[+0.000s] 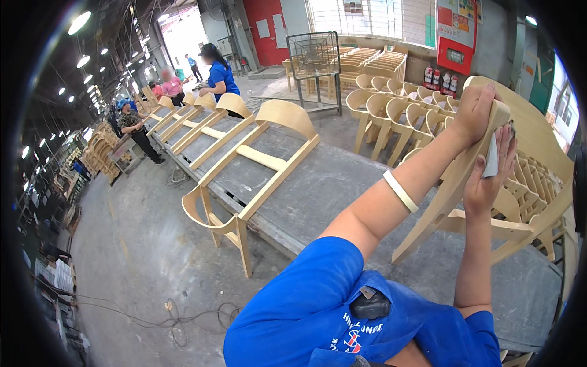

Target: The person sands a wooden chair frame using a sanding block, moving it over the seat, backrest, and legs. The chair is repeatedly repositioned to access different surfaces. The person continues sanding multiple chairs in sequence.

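Pale wood makes up the chair frame (pixel 449 192) at 3 o'clock in the head view, tilted over the grey worktop (pixel 342 177), its slanting leg running from 4 o'clock up to 2. At 2 o'clock the left hand (pixel 477 113) is clamped around the upper end of that leg, a cream band (pixel 400 191) circling the forearm below. At 3 o'clock the right hand (pixel 482 194) has its fingers raised behind the same leg, with a light grey pad (pixel 491 160) between palm and wood; how tightly it grips, I cannot tell. Another chair frame (pixel 263 159) lies toward 10 o'clock, its curved lower end overhanging the worktop's edge, and more line up beyond it. A co-worker in blue (pixel 220 76) stands at 11 o'clock, a dark metal stand (pixel 315 61) at 12, and fire extinguishers (pixel 437 79) between 1 and 2. Cables (pixel 177 319) loop across the floor at 7 o'clock.
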The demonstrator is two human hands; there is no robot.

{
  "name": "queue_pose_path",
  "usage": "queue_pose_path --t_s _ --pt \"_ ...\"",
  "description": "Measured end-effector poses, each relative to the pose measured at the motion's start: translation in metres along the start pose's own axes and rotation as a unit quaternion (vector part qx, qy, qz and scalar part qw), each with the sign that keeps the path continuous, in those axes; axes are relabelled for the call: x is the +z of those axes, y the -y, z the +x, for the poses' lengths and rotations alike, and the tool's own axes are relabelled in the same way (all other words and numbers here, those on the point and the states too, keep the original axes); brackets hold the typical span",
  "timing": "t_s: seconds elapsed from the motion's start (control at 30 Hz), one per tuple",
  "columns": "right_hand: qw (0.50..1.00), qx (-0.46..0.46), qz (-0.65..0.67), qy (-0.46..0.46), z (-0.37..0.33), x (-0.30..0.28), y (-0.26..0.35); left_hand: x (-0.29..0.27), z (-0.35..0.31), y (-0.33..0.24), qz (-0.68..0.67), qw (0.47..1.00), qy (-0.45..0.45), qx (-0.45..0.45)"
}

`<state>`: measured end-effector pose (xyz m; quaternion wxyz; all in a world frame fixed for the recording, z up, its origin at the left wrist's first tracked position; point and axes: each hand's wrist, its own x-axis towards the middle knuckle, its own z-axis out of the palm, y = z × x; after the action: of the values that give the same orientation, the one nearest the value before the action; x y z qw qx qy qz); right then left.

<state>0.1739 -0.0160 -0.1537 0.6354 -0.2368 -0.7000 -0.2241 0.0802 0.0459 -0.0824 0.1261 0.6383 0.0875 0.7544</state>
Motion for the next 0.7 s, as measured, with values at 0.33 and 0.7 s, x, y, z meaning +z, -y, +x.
queue_pose_path --t_s 0.33,0.7 --pt "1.000 -0.005 0.002 0.010 0.016 -0.004 -0.008 -0.001 0.002 0.005 0.000 1.000 0.006 -0.009" --pt "1.000 -0.025 -0.016 0.009 0.035 -0.007 -0.016 0.003 0.001 0.009 -0.018 0.999 -0.003 -0.034"
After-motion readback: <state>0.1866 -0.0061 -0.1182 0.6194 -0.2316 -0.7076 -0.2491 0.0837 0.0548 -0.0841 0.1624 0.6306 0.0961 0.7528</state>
